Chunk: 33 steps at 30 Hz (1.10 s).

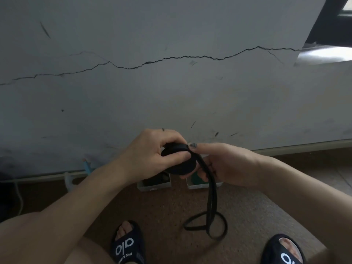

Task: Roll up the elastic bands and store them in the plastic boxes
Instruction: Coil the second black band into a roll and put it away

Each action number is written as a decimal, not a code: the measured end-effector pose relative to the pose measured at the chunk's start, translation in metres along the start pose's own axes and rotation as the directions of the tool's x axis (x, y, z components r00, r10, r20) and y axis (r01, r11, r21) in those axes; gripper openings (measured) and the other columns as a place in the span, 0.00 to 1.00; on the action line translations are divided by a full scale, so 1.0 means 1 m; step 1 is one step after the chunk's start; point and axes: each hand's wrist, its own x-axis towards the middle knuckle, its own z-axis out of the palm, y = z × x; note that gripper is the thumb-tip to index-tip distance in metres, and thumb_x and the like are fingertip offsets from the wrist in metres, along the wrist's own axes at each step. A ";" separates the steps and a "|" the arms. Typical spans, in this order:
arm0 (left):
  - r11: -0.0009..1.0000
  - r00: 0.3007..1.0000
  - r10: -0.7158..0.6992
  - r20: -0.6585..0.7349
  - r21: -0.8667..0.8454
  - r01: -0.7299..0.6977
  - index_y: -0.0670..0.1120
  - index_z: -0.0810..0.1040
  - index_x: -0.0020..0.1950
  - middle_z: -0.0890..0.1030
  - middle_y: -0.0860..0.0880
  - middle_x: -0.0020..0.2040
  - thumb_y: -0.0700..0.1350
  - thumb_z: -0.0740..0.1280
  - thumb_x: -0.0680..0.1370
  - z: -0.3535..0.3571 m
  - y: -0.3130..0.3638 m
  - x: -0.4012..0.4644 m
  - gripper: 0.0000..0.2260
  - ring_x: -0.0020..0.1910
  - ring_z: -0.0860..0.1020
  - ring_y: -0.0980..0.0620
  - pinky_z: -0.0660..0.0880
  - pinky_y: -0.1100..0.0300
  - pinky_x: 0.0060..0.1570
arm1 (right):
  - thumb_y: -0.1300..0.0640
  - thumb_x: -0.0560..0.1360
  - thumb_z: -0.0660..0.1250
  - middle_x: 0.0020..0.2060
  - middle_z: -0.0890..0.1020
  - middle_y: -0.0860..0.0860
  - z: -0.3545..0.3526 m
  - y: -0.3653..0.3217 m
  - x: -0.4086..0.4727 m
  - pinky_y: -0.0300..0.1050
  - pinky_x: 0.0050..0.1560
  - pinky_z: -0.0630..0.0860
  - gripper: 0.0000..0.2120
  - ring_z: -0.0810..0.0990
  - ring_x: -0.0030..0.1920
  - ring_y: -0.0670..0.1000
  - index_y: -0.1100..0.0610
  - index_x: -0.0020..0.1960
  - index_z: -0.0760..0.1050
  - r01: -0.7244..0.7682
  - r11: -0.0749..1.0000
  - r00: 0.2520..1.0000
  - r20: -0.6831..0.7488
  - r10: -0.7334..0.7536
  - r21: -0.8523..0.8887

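One black elastic band [211,189] is the thing in play, partly wound into a flat roll [181,163] held up in front of the chest, over the floor. Left hand [152,155] grips the roll, thumb across its face & fingers curled over the top edge. Right hand [226,164] cups the roll's far side, fingers curled under it, index finger laid along the top where the strip feeds on. The unwound tail drops from between the hands and ends in loose loops on the brown carpet [167,210], btw the two feet.

Two small plastic boxes sit on the carpet just under the hands, near the wall. Left box [154,184] has something dark inside, prob. another rolled band but can't tell for sure. Right box [202,184] shows sth green inside; mostly hidden by the right hand, so contents unclear.

Black slides on both feet, left slide [126,246] & right slide [283,252], white lettering. Grey wall [171,92] behind has a long crack [171,58] across it. White cable [19,199] at far left.
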 end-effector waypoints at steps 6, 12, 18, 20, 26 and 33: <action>0.993 0.994 0.075 0.084 0.088 -0.082 0.47 0.84 0.52 0.81 0.56 0.42 0.51 0.70 0.78 0.004 -0.001 0.000 0.09 0.40 0.78 0.60 0.72 0.67 0.38 | 0.37 0.74 0.71 0.44 0.85 0.54 0.003 0.006 0.006 0.45 0.45 0.73 0.26 0.77 0.44 0.53 0.59 0.58 0.80 0.034 0.993 0.994 -0.100 -0.046 -0.113; 0.999 1.000 -0.007 0.004 -0.041 0.007 0.47 0.85 0.52 0.84 0.56 0.45 0.49 0.72 0.76 0.001 -0.001 0.000 0.08 0.46 0.83 0.57 0.79 0.57 0.45 | 0.42 0.74 0.70 0.40 0.81 0.51 -0.003 0.003 0.005 0.44 0.43 0.71 0.15 0.75 0.39 0.49 0.53 0.50 0.83 0.051 0.998 0.999 -0.014 -0.051 0.030; 0.993 0.995 0.063 0.083 0.091 -0.070 0.48 0.84 0.50 0.82 0.55 0.43 0.51 0.71 0.77 0.007 -0.001 0.001 0.08 0.41 0.80 0.56 0.76 0.53 0.40 | 0.32 0.66 0.77 0.43 0.83 0.54 0.005 0.011 0.011 0.50 0.47 0.71 0.34 0.77 0.44 0.53 0.59 0.57 0.81 0.055 0.987 0.981 -0.176 -0.081 -0.151; 0.997 0.997 0.067 0.031 0.043 -0.068 0.48 0.85 0.50 0.83 0.55 0.43 0.49 0.71 0.77 0.005 0.000 0.001 0.07 0.42 0.81 0.57 0.78 0.58 0.41 | 0.36 0.72 0.72 0.49 0.83 0.59 0.002 0.008 0.006 0.51 0.51 0.71 0.25 0.76 0.49 0.56 0.55 0.58 0.81 0.038 0.998 0.997 -0.058 -0.041 -0.052; 0.998 0.997 0.052 0.061 0.041 -0.054 0.48 0.84 0.52 0.83 0.57 0.46 0.49 0.72 0.76 0.002 -0.002 -0.001 0.08 0.46 0.81 0.59 0.78 0.62 0.45 | 0.43 0.73 0.75 0.43 0.84 0.53 0.001 0.004 0.003 0.43 0.44 0.70 0.16 0.75 0.44 0.53 0.55 0.52 0.83 0.012 0.999 0.998 -0.058 -0.016 -0.053; 0.998 0.998 0.060 0.015 -0.007 -0.060 0.46 0.86 0.50 0.84 0.54 0.44 0.48 0.72 0.77 0.002 0.000 -0.001 0.08 0.43 0.82 0.56 0.78 0.58 0.42 | 0.40 0.76 0.68 0.54 0.85 0.61 -0.001 0.005 0.001 0.51 0.56 0.72 0.24 0.77 0.52 0.58 0.58 0.61 0.81 -0.010 1.000 1.000 -0.003 0.010 -0.028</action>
